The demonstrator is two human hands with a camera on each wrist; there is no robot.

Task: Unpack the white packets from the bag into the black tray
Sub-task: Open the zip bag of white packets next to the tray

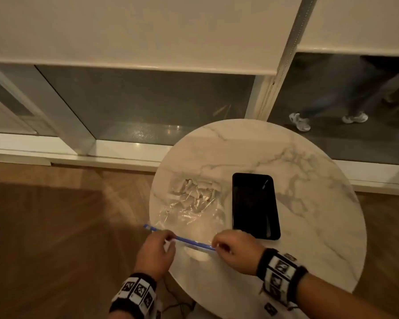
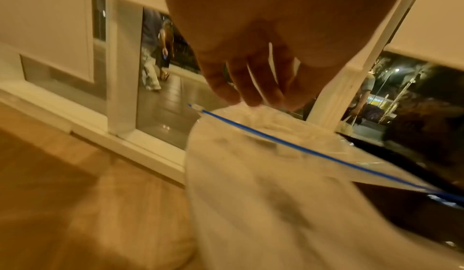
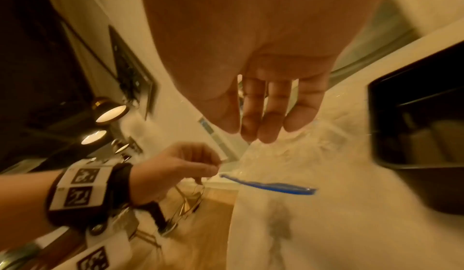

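1. Two hands were at the near edge of the round marble table (image 1: pixel 309 180), both on the mouth of a clear plastic bag (image 1: pixel 191 210).
2. I saw the left hand (image 1: pixel 157 249) pinching the bag's blue zip strip (image 1: pixel 182 239) near its left end, thumb and fingers curled onto the plastic.
3. I saw the right hand (image 1: pixel 235 250) pinching the same strip at its right end, fingers bent down over it.
4. From the left wrist view, the fingertips (image 2: pixel 251 93) pressed together on the bag's rim, with the blue strip running off to the right below them.
5. From the right wrist view, the fingers (image 3: pixel 263 119) pointed down at the bag, and the left hand (image 3: pixel 175 167) showed across from them, closed on the plastic edge.
6. The bag lay flat on the left half of the table, its mouth toward me and its closed end far from me.
7. White packets (image 1: pixel 194 189) sat crumpled together inside the bag at its far end; I could not count them.
8. The black tray (image 1: pixel 255 204) lay on the table just to the right of the bag, long side running near to far, and I could not tell whether it touched the bag.
9. Beyond the table I saw a wood floor (image 1: pixel 55 215), a white window frame and dark glass.
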